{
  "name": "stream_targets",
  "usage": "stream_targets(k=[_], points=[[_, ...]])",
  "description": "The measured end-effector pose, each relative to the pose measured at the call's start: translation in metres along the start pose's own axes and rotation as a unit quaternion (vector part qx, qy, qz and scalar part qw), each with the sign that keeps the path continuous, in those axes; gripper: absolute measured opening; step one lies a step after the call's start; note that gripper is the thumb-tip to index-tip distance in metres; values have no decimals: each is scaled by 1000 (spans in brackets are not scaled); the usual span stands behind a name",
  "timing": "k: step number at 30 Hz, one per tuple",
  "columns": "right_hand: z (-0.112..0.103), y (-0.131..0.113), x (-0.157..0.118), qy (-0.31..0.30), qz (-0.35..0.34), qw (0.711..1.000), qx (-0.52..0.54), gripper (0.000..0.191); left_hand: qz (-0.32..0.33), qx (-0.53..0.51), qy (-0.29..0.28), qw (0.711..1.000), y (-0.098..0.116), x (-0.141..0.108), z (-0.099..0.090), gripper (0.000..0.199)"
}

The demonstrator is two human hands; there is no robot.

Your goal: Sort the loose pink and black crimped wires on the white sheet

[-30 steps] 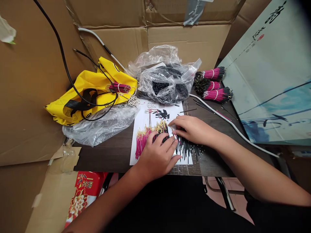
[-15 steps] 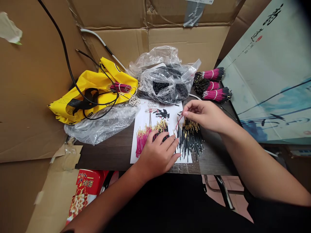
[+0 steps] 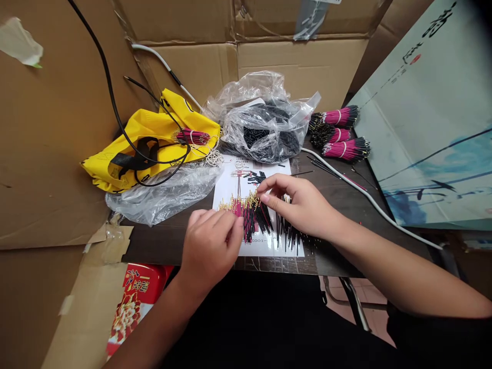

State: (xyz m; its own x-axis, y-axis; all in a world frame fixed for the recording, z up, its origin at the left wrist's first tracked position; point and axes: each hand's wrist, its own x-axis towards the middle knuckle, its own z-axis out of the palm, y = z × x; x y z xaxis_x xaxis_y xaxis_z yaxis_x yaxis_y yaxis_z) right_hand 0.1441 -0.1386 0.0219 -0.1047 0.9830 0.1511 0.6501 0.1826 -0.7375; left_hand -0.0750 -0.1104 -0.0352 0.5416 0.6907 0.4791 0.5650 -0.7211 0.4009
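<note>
On a printed white sheet (image 3: 269,247) lies a row of pink and black wires (image 3: 251,220) with gold-coloured tips. My right hand (image 3: 303,205) reaches over from the right, thumb and forefinger pinched at the tips of the row. A thin reddish wire (image 3: 263,206) shows just below those fingertips. My left hand (image 3: 211,246) rests curled over the left end of the row, and whatever its fingers hold is hidden. A second pile of black wires (image 3: 288,230) sits partly under my right hand. Short black sleeves (image 3: 255,178) are scattered above the row.
A clear plastic bag (image 3: 265,128) of black pieces stands behind the sheet. Tied wire bundles (image 3: 342,136) lie at the back right. A yellow bag (image 3: 142,138) with a black cable is at left. A white cable (image 3: 361,187) crosses the right side; cardboard walls (image 3: 300,66) surround the table.
My right hand has moved left from the black pile to the row of wires, carrying the thin reddish wire. My left hand has shifted left and its fingers have curled in.
</note>
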Motion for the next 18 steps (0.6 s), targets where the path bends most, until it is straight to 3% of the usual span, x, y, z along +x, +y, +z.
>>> stream_targets(k=[2, 5, 9, 18], points=[[0, 12, -4, 14, -26, 990, -140, 14, -35, 57, -1, 998, -13, -10, -3, 33], [8, 26, -11, 21, 7, 964, -264, 24, -82, 141, -41, 986, -31, -21, -2, 35], [18, 34, -14, -9, 32, 949, -313, 51, -86, 170, -79, 979, -39, -23, 3, 34], [2, 47, -22, -45, 37, 937, -346, 57, -51, 129, -66, 988, -38, -21, 11, 32]])
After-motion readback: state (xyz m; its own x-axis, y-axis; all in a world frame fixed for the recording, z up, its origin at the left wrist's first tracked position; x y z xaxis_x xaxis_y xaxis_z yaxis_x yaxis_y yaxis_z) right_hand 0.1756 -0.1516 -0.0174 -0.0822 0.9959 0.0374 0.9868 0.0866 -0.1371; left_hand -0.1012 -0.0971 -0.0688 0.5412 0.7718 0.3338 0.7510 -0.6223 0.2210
